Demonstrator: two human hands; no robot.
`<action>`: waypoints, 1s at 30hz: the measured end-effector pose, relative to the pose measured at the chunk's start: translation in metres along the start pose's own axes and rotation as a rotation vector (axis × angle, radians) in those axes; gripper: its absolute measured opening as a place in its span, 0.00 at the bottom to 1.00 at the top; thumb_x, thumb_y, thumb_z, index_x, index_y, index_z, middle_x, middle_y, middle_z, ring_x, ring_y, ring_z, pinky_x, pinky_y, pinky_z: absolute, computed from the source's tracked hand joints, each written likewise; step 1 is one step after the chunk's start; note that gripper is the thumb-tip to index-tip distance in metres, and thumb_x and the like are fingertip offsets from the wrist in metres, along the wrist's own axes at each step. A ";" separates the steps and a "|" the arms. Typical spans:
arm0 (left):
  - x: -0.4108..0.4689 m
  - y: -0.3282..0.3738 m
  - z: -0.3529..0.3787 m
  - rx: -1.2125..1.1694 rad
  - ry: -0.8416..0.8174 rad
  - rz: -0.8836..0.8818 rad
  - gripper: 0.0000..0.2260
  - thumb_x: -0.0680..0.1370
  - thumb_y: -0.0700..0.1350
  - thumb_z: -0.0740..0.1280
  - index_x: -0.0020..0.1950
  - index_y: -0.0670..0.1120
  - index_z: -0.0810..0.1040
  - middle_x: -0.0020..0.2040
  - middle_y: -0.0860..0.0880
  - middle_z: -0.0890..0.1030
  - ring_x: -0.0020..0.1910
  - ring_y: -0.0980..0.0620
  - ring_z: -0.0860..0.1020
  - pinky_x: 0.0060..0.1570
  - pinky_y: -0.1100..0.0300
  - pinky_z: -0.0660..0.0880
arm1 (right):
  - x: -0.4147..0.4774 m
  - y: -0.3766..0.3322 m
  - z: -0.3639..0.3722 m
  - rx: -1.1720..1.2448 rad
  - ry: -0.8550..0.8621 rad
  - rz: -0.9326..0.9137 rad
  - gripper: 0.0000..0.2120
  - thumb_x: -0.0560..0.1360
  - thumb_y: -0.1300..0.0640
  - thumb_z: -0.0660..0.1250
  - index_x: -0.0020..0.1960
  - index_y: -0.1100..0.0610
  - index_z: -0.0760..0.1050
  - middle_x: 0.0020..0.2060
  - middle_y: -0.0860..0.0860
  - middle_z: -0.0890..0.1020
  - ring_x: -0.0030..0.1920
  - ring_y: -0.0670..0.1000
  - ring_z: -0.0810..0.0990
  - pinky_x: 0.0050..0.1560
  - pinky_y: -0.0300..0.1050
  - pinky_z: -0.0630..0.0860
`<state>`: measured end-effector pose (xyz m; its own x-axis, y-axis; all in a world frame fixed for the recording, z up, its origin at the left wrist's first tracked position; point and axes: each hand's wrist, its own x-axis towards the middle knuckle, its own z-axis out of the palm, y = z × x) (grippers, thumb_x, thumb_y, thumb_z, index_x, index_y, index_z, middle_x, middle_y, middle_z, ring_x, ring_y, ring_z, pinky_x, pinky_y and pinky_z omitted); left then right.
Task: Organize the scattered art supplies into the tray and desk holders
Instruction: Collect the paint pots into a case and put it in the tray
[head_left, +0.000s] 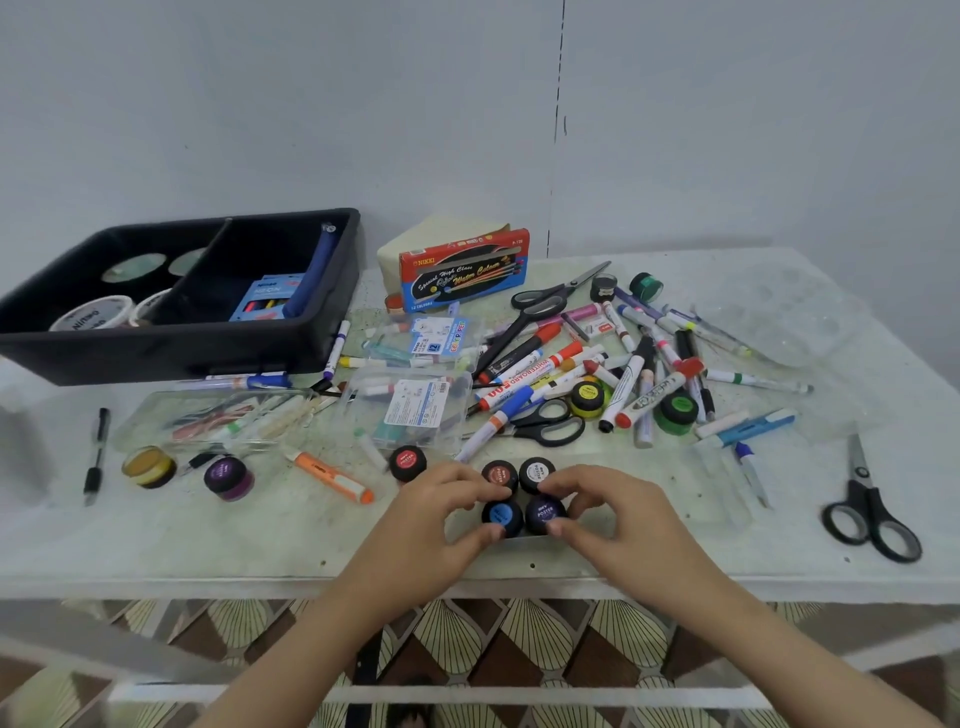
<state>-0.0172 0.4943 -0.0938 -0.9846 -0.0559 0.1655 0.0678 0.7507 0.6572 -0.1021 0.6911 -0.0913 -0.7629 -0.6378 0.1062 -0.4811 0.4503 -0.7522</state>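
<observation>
Together, left hand (441, 512) and right hand (610, 514) cup pots (543, 512).

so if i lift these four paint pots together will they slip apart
Probably risky: the paint pots are round and smooth-lidded, touching only side to side, so one may pop out. The left hand and right hand grip just from outside. They look small, likely light.
</observation>
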 end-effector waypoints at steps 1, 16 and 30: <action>-0.001 0.000 0.001 -0.003 0.006 -0.001 0.14 0.71 0.53 0.69 0.57 0.57 0.80 0.48 0.63 0.75 0.53 0.62 0.74 0.53 0.69 0.69 | 0.000 0.000 0.000 0.009 0.018 0.012 0.14 0.69 0.58 0.74 0.50 0.43 0.77 0.45 0.39 0.79 0.46 0.41 0.78 0.47 0.27 0.69; 0.005 0.016 0.007 0.120 0.010 0.000 0.13 0.71 0.47 0.70 0.55 0.52 0.82 0.48 0.57 0.73 0.51 0.60 0.70 0.52 0.68 0.68 | 0.004 -0.006 -0.003 0.183 0.021 0.197 0.18 0.65 0.62 0.76 0.48 0.45 0.76 0.38 0.46 0.83 0.42 0.40 0.80 0.44 0.31 0.73; -0.002 -0.004 0.011 0.169 0.085 0.049 0.24 0.72 0.62 0.60 0.65 0.54 0.75 0.61 0.59 0.72 0.61 0.63 0.67 0.61 0.65 0.63 | 0.005 -0.002 0.000 -0.064 0.026 0.097 0.21 0.70 0.48 0.71 0.62 0.50 0.76 0.51 0.40 0.75 0.50 0.34 0.73 0.49 0.23 0.65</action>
<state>-0.0173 0.4981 -0.1049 -0.9633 -0.0661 0.2602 0.0804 0.8535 0.5149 -0.1051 0.6865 -0.0890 -0.8176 -0.5733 0.0524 -0.4306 0.5486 -0.7167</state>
